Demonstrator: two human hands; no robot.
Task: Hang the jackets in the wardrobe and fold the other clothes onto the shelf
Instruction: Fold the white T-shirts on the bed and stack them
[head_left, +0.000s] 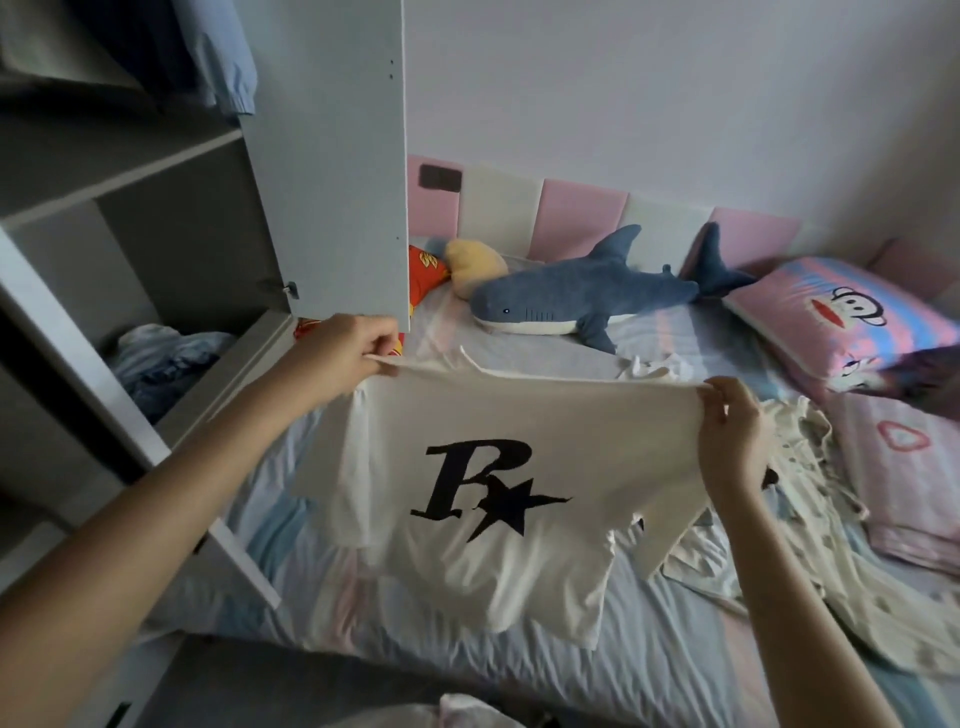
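A white T-shirt (467, 551) with a black letter R and star print hangs spread above the bed. My left hand (345, 353) pinches its upper left edge near the wardrobe door. My right hand (732, 436) grips its upper right edge. The shirt's lower part drapes onto the striped bed sheet (649, 654). Another cream garment (810, 525) with drawstrings lies crumpled on the bed to the right. The open wardrobe (156, 171) is at the left, with bundled blue clothes (161, 358) on a lower shelf and a blue jacket (218, 57) hanging at the top.
The open wardrobe door (343, 156) stands between shelves and bed. A blue shark plush (587, 301), a yellow plush (475, 260) and a pink monkey pillow (841, 322) lie along the headboard. A folded pink blanket (904, 467) is at the right.
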